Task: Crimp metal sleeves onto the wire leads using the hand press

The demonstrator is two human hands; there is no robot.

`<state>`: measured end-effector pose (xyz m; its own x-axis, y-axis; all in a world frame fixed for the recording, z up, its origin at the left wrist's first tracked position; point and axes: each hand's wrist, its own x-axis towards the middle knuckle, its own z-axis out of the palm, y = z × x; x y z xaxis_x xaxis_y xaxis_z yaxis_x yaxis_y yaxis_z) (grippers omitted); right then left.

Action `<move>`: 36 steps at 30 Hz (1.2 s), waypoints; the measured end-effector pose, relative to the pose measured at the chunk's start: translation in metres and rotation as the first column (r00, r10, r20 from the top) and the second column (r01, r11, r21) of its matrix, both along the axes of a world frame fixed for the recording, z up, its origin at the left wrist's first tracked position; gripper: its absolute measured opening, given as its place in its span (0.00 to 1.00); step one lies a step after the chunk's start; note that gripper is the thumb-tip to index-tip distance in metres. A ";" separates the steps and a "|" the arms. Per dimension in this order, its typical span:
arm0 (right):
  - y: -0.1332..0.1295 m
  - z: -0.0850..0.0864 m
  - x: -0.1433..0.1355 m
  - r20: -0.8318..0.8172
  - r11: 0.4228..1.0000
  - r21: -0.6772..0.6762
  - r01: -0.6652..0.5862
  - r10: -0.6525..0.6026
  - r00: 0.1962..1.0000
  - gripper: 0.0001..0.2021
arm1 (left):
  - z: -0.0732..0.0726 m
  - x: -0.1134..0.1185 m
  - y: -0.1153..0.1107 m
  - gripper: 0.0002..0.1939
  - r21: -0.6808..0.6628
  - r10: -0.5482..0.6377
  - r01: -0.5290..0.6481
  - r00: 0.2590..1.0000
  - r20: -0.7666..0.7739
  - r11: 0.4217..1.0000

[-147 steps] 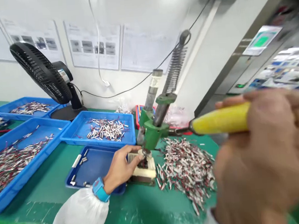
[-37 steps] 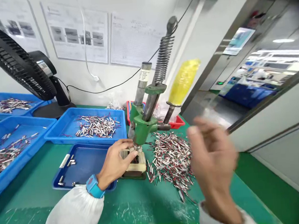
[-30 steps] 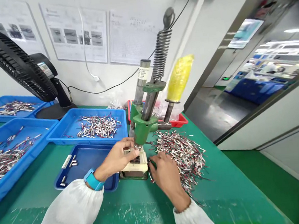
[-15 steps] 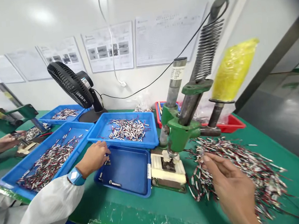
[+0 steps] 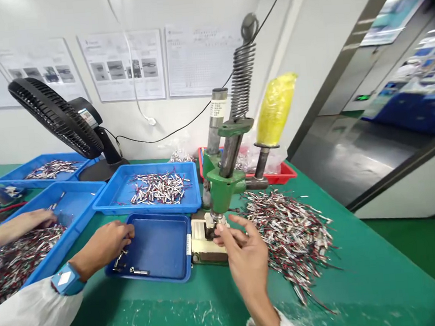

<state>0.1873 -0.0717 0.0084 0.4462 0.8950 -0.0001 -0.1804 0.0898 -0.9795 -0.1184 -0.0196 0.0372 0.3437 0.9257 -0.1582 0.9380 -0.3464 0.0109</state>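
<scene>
My left hand [image 5: 113, 244], with a blue wristband, is closed, fingers curled down at the left rim of a dark blue tray [image 5: 159, 245]. Small metal parts [image 5: 138, 271] lie in the tray, some just below those fingertips; what the hand holds is hidden. My right hand [image 5: 247, 253] pinches thumb and forefinger together at the cream-coloured fixture [image 5: 203, 245] under a green hand press [image 5: 219, 185]. Anything in that pinch is too small to make out. Right of this hand spreads a heap of short red, black and white wire pieces [image 5: 288, 227].
A co-worker's hand [image 5: 26, 225] reaches into a blue bin of wires [image 5: 79, 199] at left. Another blue tray [image 5: 105, 197] with wire pieces stands behind the dark one, beside a black fan [image 5: 58, 118]. The press's yellow-wrapped handle [image 5: 275, 110] juts up right, before a red tray [image 5: 286, 172].
The view has swung right. My right hand has gone from the wire heap to the press fixture. My left hand stays by the dark tray. A co-worker's hand now shows in the left bin.
</scene>
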 end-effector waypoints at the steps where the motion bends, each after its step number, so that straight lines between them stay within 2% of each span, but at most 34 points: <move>1: 0.003 0.000 -0.002 -0.025 1.000 -0.008 -0.013 0.013 1.000 0.31 | -0.002 0.000 -0.001 0.11 0.013 0.004 -0.004 1.000 0.002 1.000; 4: 0.007 -0.003 -0.003 -0.088 0.997 -0.030 -0.067 0.064 0.994 0.33 | -0.006 0.000 -0.002 0.13 0.103 -0.040 0.042 0.999 -0.021 0.994; 7: 0.006 -0.009 -0.001 -0.127 0.990 -0.056 -0.127 0.119 0.985 0.35 | -0.007 -0.003 -0.002 0.11 0.144 -0.076 0.093 0.990 -0.122 0.985; 9: 0.006 -0.015 0.002 -0.149 0.984 -0.071 -0.165 0.153 0.977 0.36 | -0.005 -0.003 -0.003 0.08 0.129 -0.084 0.109 0.978 -0.190 0.986; 13: 0.007 -0.024 0.006 -0.121 0.973 -0.104 -0.207 0.194 0.974 0.39 | 0.003 0.004 -0.005 0.09 0.061 -0.080 0.097 0.968 -0.239 0.993; 17: 0.008 -0.026 0.006 -0.077 0.974 -0.124 -0.190 0.181 0.980 0.42 | 0.011 0.014 -0.011 0.12 -0.037 -0.051 0.043 0.966 -0.253 0.998; 20: 0.007 -0.024 0.005 -0.065 0.973 -0.128 -0.190 0.183 0.981 0.42 | 0.010 0.016 -0.013 0.13 -0.068 -0.019 0.002 0.967 -0.256 0.998; 23: 0.007 -0.024 0.005 -0.044 0.973 -0.126 -0.194 0.190 0.981 0.41 | 0.004 0.012 -0.011 0.13 -0.048 -0.007 0.000 0.988 -0.153 0.999; 26: 0.008 -0.025 0.004 -0.034 0.973 -0.127 -0.193 0.191 0.981 0.41 | -0.002 0.014 -0.008 0.12 0.000 0.011 -0.011 0.987 0.161 1.000; 27: 0.008 -0.025 0.004 -0.034 0.973 -0.128 -0.193 0.190 0.981 0.41 | -0.003 0.019 -0.008 0.12 0.000 0.033 -0.035 0.949 0.313 0.999; 28: 0.008 -0.025 0.004 -0.035 0.973 -0.126 -0.192 0.190 0.981 0.41 | -0.003 0.026 -0.009 0.13 -0.018 0.066 -0.065 0.878 0.474 0.998; 29: 0.008 -0.025 0.004 -0.036 0.974 -0.124 -0.191 0.188 0.981 0.40 | -0.003 0.036 -0.010 0.15 -0.053 0.107 -0.095 0.773 0.625 0.994; 31: 0.008 -0.026 0.004 -0.035 0.975 -0.118 -0.187 0.184 0.982 0.40 | -0.002 0.061 -0.012 0.17 -0.129 0.170 -0.116 0.502 0.848 0.985; 33: 0.008 -0.027 0.004 -0.028 0.977 -0.110 -0.183 0.182 0.983 0.39 | -0.001 0.091 -0.013 0.16 -0.151 0.176 -0.109 0.275 0.945 0.983; 35: 0.008 -0.028 0.003 -0.023 0.977 -0.106 -0.182 0.181 0.983 0.38 | -0.003 0.120 -0.012 0.14 -0.144 0.157 -0.090 0.150 0.976 0.985; 36: 0.008 -0.028 0.003 -0.026 0.978 -0.104 -0.182 0.181 0.983 0.38 | -0.004 0.133 -0.010 0.13 -0.128 0.138 -0.082 0.126 0.982 0.988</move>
